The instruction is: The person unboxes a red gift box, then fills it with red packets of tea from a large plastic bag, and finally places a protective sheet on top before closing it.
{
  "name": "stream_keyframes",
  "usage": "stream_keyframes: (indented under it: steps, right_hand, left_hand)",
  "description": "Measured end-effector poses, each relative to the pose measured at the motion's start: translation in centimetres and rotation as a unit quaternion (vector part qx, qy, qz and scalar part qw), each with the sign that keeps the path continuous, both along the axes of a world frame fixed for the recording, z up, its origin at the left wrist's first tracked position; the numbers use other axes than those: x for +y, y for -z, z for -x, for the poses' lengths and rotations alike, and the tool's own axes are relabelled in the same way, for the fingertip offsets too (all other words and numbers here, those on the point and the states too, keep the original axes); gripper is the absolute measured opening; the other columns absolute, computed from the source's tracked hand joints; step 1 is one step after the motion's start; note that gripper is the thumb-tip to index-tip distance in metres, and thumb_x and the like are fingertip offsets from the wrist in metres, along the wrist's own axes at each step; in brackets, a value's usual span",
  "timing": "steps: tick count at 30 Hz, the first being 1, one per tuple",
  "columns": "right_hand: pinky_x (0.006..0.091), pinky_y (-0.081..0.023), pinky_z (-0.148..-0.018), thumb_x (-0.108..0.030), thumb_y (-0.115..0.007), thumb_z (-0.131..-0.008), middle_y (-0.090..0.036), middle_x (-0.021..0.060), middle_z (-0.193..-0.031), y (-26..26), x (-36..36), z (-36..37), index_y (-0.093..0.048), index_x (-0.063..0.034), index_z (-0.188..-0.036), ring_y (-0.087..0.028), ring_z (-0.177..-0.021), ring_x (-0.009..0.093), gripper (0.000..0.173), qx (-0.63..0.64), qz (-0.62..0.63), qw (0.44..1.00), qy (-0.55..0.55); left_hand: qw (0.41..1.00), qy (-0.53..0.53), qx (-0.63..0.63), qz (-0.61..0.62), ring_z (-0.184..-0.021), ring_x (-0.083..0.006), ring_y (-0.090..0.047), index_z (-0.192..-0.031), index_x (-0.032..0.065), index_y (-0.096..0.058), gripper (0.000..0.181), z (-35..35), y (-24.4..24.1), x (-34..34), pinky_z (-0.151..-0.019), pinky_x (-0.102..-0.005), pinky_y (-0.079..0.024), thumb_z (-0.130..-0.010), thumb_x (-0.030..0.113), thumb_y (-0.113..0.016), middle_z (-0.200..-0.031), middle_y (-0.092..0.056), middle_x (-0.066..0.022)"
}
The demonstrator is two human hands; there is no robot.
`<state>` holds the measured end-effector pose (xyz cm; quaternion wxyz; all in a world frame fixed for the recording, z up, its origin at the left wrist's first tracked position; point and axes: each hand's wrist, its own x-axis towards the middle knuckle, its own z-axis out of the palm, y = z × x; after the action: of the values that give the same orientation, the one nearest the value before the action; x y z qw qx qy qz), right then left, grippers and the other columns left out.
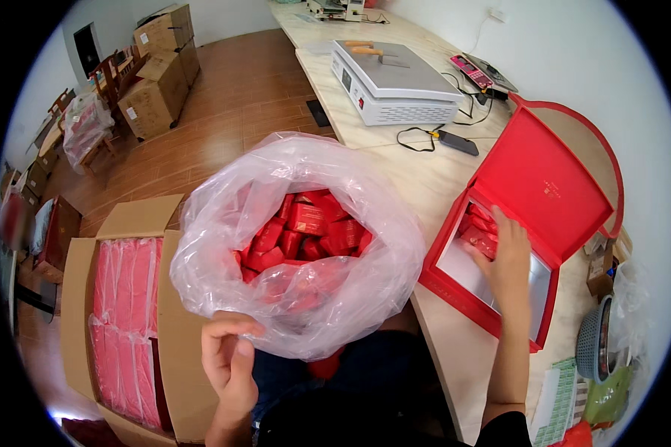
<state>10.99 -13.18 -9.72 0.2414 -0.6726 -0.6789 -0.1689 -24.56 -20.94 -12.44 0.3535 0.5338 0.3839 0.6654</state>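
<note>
A clear plastic bag (218,184) with its mouth rolled open stands before me, filled with small red packets (307,219). At its near left edge is my left hand (232,352), fingers curled and nothing visible in them; whether they touch the plastic is unclear. My right hand (506,257) reaches into an open red gift box (464,290) on the table, fingers around red packets (478,240) at the far end of its white-lined inside. Whether it grips one is hard to tell. The box's red lid (548,184) leans back on the right.
A carton (187,346) of plastic-wrapped red boxes stands at left. On the marble-patterned table (380,151) are a white and grey heating plate (402,84), a black device with a cord (458,143) and a grey-blue basket (590,341). Large cartons (156,100) stand farther off.
</note>
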Motion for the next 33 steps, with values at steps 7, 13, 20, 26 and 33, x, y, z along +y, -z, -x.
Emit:
stream_keyframes:
  steps: [7,13,20,26,33]
  right_hand:
    - [0.0408,-0.047,-0.079,-0.016,-0.066,-0.081,-0.062,0.0154,-0.097,1.3,3.3,16.7,-0.058,-0.0037,-0.113,-0.058,-0.090,0.033,0.035,0.180,0.030,0.901,-0.393]
    - [0.0441,-0.045,-0.066,-0.025,-0.057,-0.089,-0.061,0.0172,-0.076,6.9,3.3,20.3,-0.061,-0.0027,-0.084,-0.058,-0.074,0.036,0.023,0.173,0.300,0.858,-0.380]
    - [0.0380,-0.035,-0.056,-0.017,-0.063,-0.085,-0.042,0.0115,-0.057,4.7,-4.8,18.6,-0.049,-0.0036,-0.062,-0.045,-0.055,0.029,0.030,0.295,0.256,0.806,-0.445]
    - [0.0373,-0.033,-0.054,-0.015,-0.062,-0.085,-0.042,0.0105,-0.053,6.1,-5.6,16.3,-0.044,-0.0035,-0.056,-0.045,-0.053,0.029,0.036,0.395,0.125,0.846,-0.334]
    - [0.0412,-0.038,-0.056,-0.022,-0.056,-0.090,-0.049,0.0175,-0.058,10.6,-5.3,17.8,-0.050,0.0000,-0.066,-0.050,-0.056,0.034,0.033,0.404,0.198,0.858,-0.249]
  left_hand:
    - [0.929,-0.313,0.191,0.039,-0.132,-0.0281,-0.030,-0.137,0.0009,-0.029,0.061,5.2,3.1,1.9,-0.110,-0.0424,-0.020,-0.085,0.007,-0.060,-0.138,-0.034,-0.0166]
    - [0.962,-0.119,-0.112,0.220,-0.136,-0.0313,-0.026,-0.145,0.0077,-0.017,0.075,7.7,10.7,2.9,-0.110,-0.0450,-0.024,-0.086,0.014,-0.063,-0.147,-0.025,-0.0153]
    - [0.878,0.065,-0.369,0.297,-0.119,-0.0263,-0.047,-0.138,0.0002,-0.032,0.062,3.6,11.4,4.3,-0.101,-0.0407,-0.037,-0.086,0.014,-0.063,-0.131,-0.047,-0.0132]
    - [0.900,0.251,-0.165,0.315,-0.107,-0.0225,-0.056,-0.123,-0.0024,-0.052,0.041,-3.0,1.7,6.3,-0.093,-0.0336,-0.043,-0.089,0.021,-0.059,-0.114,-0.060,-0.0109]
    - [0.895,0.065,-0.338,0.284,-0.113,-0.0236,-0.052,-0.129,-0.0048,-0.042,0.052,0.8,11.1,7.1,-0.098,-0.0359,-0.040,-0.092,0.030,-0.056,-0.125,-0.053,-0.0135]
